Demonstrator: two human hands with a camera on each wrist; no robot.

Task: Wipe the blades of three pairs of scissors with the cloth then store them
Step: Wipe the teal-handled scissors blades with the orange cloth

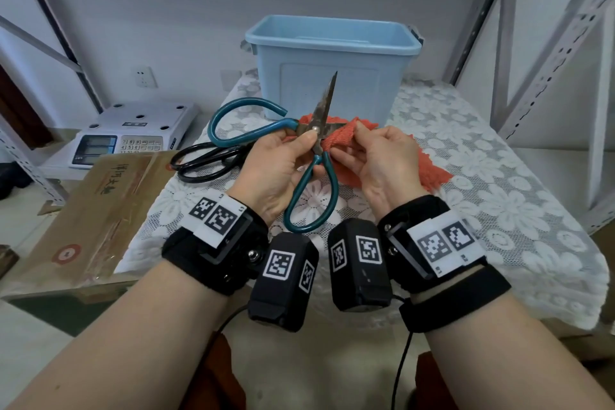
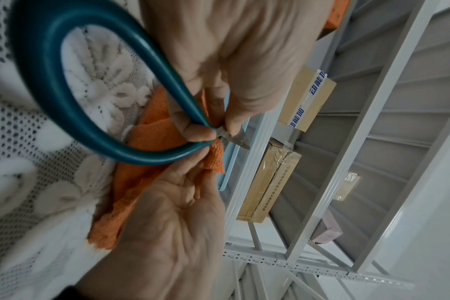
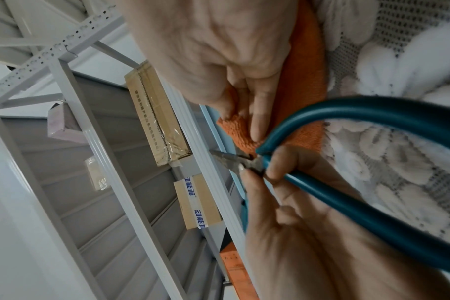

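Above the lace-covered table (image 1: 466, 156), the left hand (image 1: 276, 170) pinches the opened teal-handled steel scissors (image 1: 319, 130) at their pivot while the right hand (image 1: 382, 160) folds the orange knitted cloth (image 1: 336, 140) around one blade, so wiping looks underway, with black-handled scissors (image 1: 206, 161) waiting and the pale blue plastic bin (image 1: 332, 66) apparently unfilled.
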